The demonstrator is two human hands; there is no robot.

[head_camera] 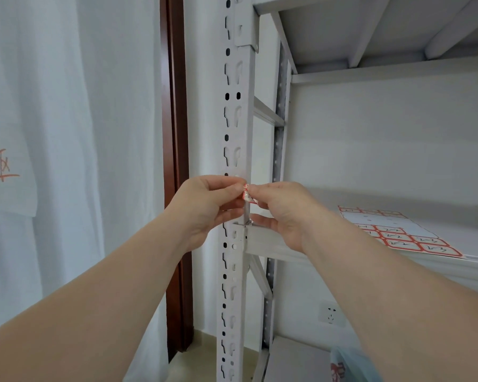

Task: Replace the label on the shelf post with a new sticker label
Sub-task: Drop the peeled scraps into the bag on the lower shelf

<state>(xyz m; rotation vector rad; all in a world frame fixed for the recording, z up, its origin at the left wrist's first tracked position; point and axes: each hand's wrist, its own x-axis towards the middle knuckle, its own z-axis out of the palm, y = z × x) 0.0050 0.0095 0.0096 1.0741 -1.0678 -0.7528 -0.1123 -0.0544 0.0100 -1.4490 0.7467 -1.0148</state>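
white shelf post (233,133), both hands pinching sticker label (248,194)

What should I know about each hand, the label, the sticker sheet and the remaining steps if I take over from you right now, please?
Left hand: fingertips pinching the small red-and-white label at the shelf post.
Right hand: pinching the same label from the other side.
Sticker sheet: lying on the shelf to the right, several labels gone.
Done: a label is in hand at the post. I cannot tell whether it is the old one coming off or the new one.
Left: finish with this label and confirm the new one sits flat on the post.
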